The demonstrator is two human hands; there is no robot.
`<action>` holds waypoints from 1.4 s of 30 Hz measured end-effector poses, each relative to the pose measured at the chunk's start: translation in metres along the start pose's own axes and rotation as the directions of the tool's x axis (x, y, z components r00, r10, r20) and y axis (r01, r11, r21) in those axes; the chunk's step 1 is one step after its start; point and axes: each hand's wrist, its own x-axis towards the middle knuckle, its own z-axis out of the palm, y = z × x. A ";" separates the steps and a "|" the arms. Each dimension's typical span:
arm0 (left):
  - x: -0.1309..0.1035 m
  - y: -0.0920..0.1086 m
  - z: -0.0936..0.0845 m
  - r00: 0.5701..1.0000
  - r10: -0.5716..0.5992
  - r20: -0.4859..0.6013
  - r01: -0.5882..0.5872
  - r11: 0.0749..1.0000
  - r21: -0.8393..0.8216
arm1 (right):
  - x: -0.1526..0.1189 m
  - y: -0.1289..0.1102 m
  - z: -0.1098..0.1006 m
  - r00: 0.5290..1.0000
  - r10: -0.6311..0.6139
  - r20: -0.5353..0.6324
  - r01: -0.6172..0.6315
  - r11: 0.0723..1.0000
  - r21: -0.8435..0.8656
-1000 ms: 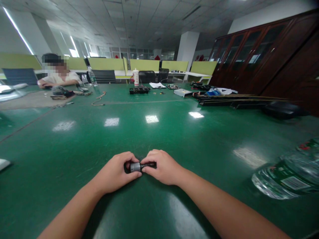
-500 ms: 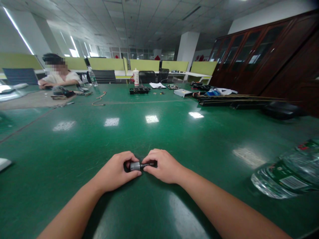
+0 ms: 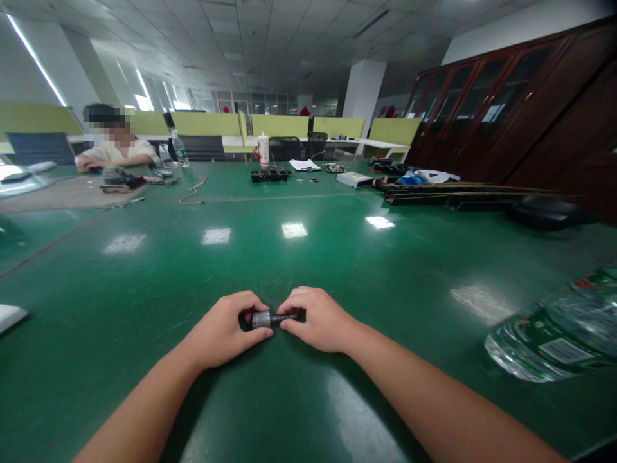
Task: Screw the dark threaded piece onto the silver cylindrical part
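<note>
A small silver metal cylinder [image 3: 261,319] with a dark, ridged shaft [image 3: 282,318] sticking out to its right is held low over the green table [image 3: 308,263]. My left hand [image 3: 230,326] wraps its thumb and fingers round the cylinder from the left. On the other side, my right hand [image 3: 315,319] is curled round the shaft's free end, with thumb and fingertips close about it. Both thumbs are on the near side. The ends of the part inside my palms are partly hidden.
A large water bottle [image 3: 554,331] lies at the right. Far back stand a black device [image 3: 270,174], a white bottle [image 3: 263,149], a silver box [image 3: 355,179] and long dark strips [image 3: 434,194]. A person [image 3: 116,151] sits at the back left.
My right thumb and fingertips have shifted slightly to the right along the shaft, and a little more of it shows. My left hand keeps its hold on the cylinder.
</note>
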 end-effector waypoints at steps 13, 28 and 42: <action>0.001 -0.005 -0.002 0.998 0.035 -0.046 -0.034 0.999 0.036 | -0.002 0.004 -0.004 0.998 0.045 -0.032 -0.046 0.998 -0.053; 0.001 -0.011 -0.006 0.999 -0.019 -0.041 0.020 0.999 0.042 | -0.002 0.016 -0.015 0.971 0.228 -0.071 -0.235 0.965 -0.118; 0.001 -0.012 -0.005 0.999 -0.008 -0.053 0.011 0.999 0.049 | -0.001 0.012 -0.013 0.984 0.171 -0.051 -0.174 0.982 -0.073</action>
